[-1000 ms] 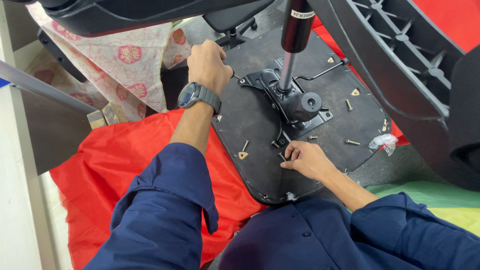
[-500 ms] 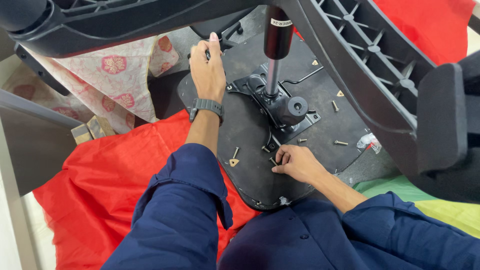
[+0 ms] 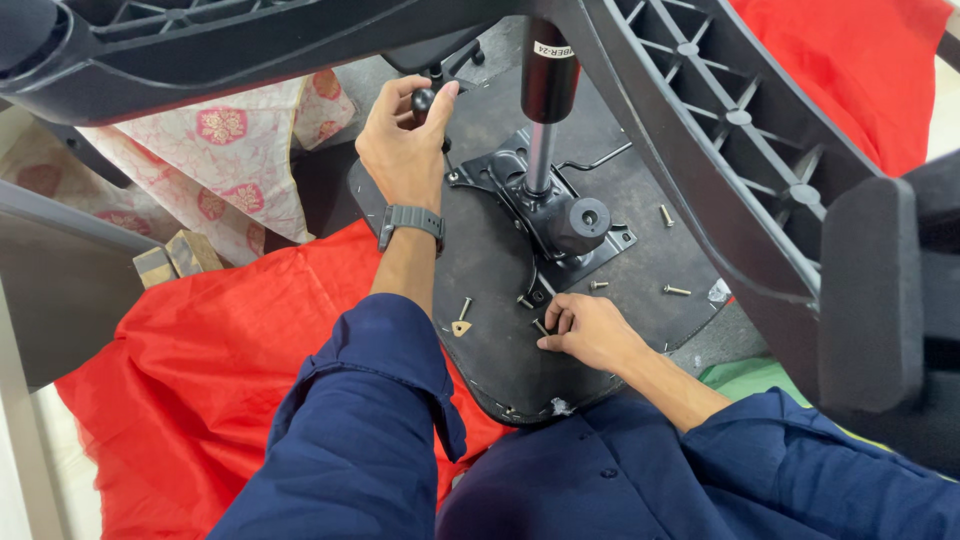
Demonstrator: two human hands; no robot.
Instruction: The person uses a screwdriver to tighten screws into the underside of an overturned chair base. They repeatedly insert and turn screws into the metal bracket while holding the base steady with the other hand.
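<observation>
Head view looks down on the upturned underside of a black chair seat [image 3: 480, 270], which lies on a red cloth [image 3: 220, 370] with its near edge against the person's lap. A metal mechanism plate [image 3: 560, 215] sits in the middle of the seat, and a gas cylinder [image 3: 545, 100] rises from it toward the camera.

At the far left part of the seat, the left hand [image 3: 405, 150] (a dark watch [image 3: 412, 218] on its wrist) is closed around a black knob [image 3: 425, 100] on a lever end, fingers curled over it and thumb beside it.

Near the seat's near edge, the right hand [image 3: 590, 330] rests on the seat with its fingertips drawn together over a small screw [image 3: 541, 326]; whether the screw is actually pinched or only touched cannot be told.

Loose screws lie scattered on the seat: one [image 3: 464, 306] just left of the right hand, with a small tan bracket [image 3: 461, 327] beside it, and others [image 3: 676, 291] to the right of the plate.

A black chair base arm [image 3: 700, 150] crosses the upper right, close to the camera. A floral cloth [image 3: 240, 160] lies at the far left, and two wooden blocks [image 3: 178, 260] sit at the red cloth's left edge.
</observation>
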